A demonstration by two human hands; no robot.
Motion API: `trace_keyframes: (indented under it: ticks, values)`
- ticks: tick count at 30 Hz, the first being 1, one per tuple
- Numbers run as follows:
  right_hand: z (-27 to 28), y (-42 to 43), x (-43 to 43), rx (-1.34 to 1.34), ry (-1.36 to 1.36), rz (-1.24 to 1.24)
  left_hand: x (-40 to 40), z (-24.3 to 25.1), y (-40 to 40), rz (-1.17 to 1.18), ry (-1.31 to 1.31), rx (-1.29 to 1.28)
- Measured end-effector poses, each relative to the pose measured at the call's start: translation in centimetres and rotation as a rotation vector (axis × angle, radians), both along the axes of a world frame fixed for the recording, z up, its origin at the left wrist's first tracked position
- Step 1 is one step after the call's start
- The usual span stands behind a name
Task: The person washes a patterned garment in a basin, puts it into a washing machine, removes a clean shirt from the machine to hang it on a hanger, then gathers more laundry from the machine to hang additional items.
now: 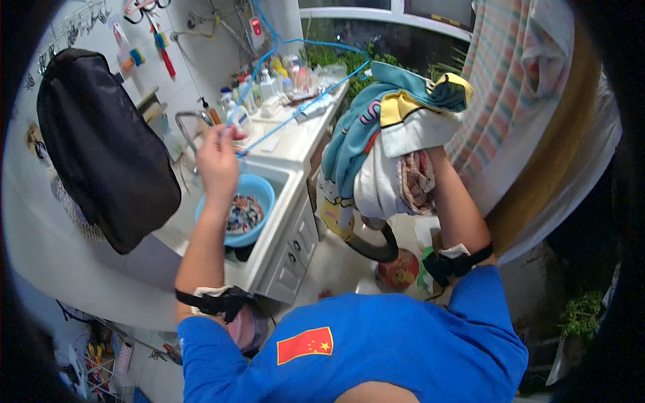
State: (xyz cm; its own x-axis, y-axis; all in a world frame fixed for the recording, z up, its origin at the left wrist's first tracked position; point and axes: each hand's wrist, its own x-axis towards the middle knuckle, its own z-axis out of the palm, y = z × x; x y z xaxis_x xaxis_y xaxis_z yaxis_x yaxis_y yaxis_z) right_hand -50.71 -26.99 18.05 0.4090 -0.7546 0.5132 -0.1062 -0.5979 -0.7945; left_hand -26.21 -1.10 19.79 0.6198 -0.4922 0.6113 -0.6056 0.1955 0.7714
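Note:
My left hand [220,142], slightly blurred, is closed on a blue wire clothes hanger [287,121], in front of the sink. The hanger's long bars stretch up and right from my fingers. Over my right hand and forearm hangs a bundle of clothes: a teal printed garment [359,111] with yellow and white parts, a white cloth [375,186] and a patterned brown-pink cloth [416,184]. This bundle hides my right hand, so its fingers do not show. Below my left hand, a light blue plastic basin [267,194] in the sink holds a wet-looking patterned cloth [244,214].
Bottles [267,83] crowd the white counter [269,128] behind the sink. A black garment or cover [103,151] hangs at the left. Striped curtain-like cloth [496,90] hangs at the right. A red patterned round container [398,271] stands on the floor.

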Motion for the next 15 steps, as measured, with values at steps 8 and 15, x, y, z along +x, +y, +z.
trace_keyframes:
  ticks: [8,15]
  values:
    - [-0.4,3.5,-0.4,-0.315,0.103,-0.038,-15.0,-1.9,-2.8,-0.259,-0.391,0.160]
    - [0.4,3.4,-0.2,-0.622,0.427,0.053,-16.4,-4.8,-2.6,-0.318,-0.629,0.065]
